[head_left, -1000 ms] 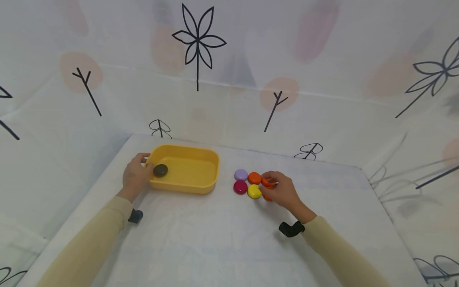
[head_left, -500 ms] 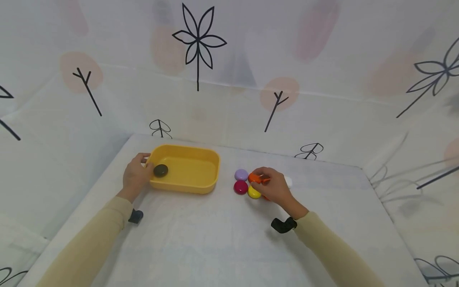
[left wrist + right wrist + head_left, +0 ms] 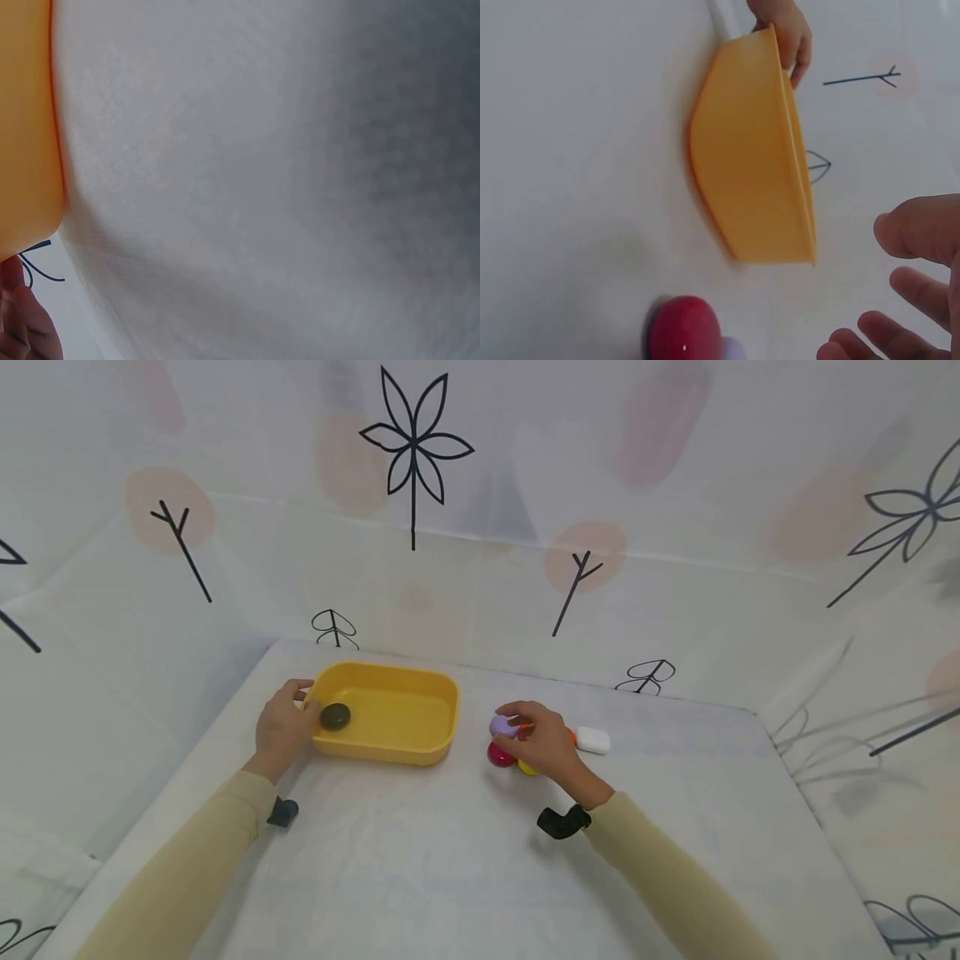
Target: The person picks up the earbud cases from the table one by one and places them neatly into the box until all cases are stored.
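Note:
At the left, my left hand (image 3: pixel 287 724) grips the end wall of a shallow yellow tray (image 3: pixel 390 752), thumb over its rim. Inside lies one dark, smooth round pebble-like piece (image 3: pixel 335 717). My right hand (image 3: pixel 546 745) hovers over a cluster of glossy coloured pieces, thumb and fingers spread with nothing between them in the right wrist view. Its fingertips are right by a lilac piece (image 3: pixel 501 725) and a crimson piece (image 3: pixel 499 755). A yellow piece (image 3: pixel 528 768) and orange pieces (image 3: pixel 573 737) are partly hidden under the hand.
A white piece with rounded corners (image 3: pixel 593 741) lies just right of the cluster. White cloth covers the table (image 3: pixel 420 860), and a patterned cloth wall (image 3: pixel 480 585) rises behind its back edge. Dark cameras sit on both wrists.
My right hand has moved left across the cluster, from the orange pieces to the lilac and crimson ones, uncovering the white piece. The left hand and tray have stayed put.

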Tool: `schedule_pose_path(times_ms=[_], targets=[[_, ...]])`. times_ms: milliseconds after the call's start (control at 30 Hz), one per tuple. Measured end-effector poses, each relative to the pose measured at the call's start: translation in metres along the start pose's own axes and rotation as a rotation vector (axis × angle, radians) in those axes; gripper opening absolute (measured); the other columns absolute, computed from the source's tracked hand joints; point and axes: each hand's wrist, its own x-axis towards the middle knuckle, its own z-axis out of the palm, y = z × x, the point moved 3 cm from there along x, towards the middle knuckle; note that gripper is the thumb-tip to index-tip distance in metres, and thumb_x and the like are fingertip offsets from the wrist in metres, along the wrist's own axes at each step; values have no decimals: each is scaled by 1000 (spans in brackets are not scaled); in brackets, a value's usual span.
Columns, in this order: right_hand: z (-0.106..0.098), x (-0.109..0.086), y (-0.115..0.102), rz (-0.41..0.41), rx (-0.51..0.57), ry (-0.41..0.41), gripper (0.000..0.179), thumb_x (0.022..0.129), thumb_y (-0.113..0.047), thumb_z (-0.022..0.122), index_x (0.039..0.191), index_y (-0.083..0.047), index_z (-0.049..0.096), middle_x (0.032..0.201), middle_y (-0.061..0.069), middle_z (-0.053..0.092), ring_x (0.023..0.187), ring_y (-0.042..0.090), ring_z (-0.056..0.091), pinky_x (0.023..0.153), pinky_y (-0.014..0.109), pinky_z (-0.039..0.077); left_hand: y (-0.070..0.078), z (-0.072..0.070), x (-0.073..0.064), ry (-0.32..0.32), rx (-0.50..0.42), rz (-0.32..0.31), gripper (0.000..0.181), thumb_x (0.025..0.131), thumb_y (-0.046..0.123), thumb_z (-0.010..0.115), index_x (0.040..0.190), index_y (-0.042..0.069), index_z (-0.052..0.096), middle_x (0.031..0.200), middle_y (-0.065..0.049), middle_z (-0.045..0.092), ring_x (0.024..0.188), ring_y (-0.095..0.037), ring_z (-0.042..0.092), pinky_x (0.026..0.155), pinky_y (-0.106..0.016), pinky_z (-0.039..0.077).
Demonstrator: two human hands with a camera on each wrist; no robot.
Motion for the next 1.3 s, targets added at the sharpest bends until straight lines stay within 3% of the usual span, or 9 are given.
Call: schedule_pose_path(times_ms=[233,467,667,967,1300], targets=[[14,9,-16,29,27,-14,32,70,-30,70,101,-31,59,101,-9,55,91,17,59,75,27,51,-2,0,1,-7,1,-3,47,84,27,42,130,16,38,118,-13,48,92,-27,48,70,-35,43],[27,20,-29,-1,58,-31,34,71,-30,69,103,-31,58,105,-10,55,92,10,56,79,31,50,-3,2,4,-5,0,-8,47,84,27,42,130,17,38,117,-12,49,92,-27,48,72,-35,44],[41,30,-44,-76,96,-41,36,71,-26,69,105,-23,59,107,-3,56,95,20,56,78,28,50,-5,3,6,-21,7,-11,48,85,29,42,131,17,37,118,-13,48,95,-28,48,74,-37,44],[65,42,-55,-108,148,-89,36,72,-26,68,106,-21,59,112,8,55,97,27,55,79,31,49,-4,1,3,-37,0,-22,48,85,29,42,131,17,36,120,-14,47,95,-28,47,73,-36,45],[94,57,-65,-117,139,-104,35,70,-22,70,104,-17,62,107,0,59,95,26,58,79,28,49,-4,2,3,-27,0,-7,48,85,30,42,131,17,37,119,-13,47,93,-27,48,72,-36,44]])
